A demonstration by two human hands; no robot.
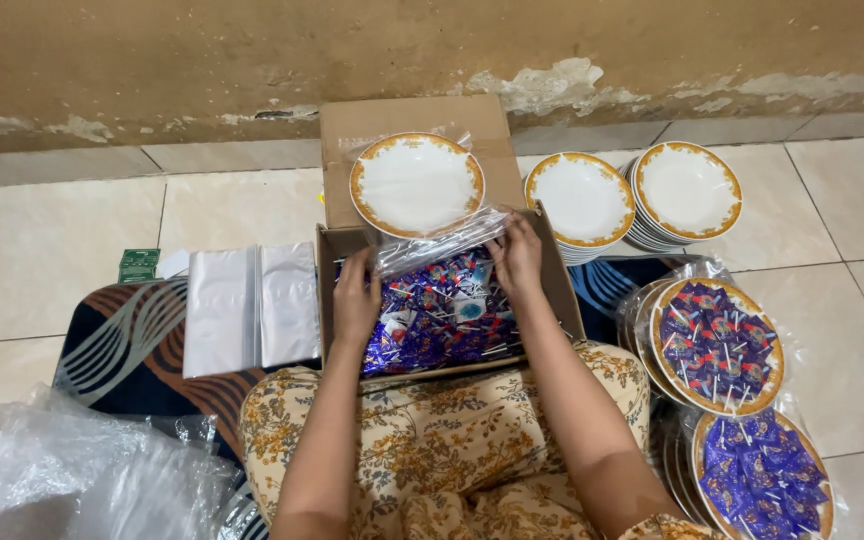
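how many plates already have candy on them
2 clearly: one filled plate right of the cardboard box, another below it near the picture's edge. More plates under them may be hidden.

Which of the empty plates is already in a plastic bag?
The empty plate on the cardboard box's open flap, just above both hands; the other empty plates stand bare in stacks to its right.

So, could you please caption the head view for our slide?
Both hands hold a clear plastic bag over a cardboard box of blue-wrapped lollipops.
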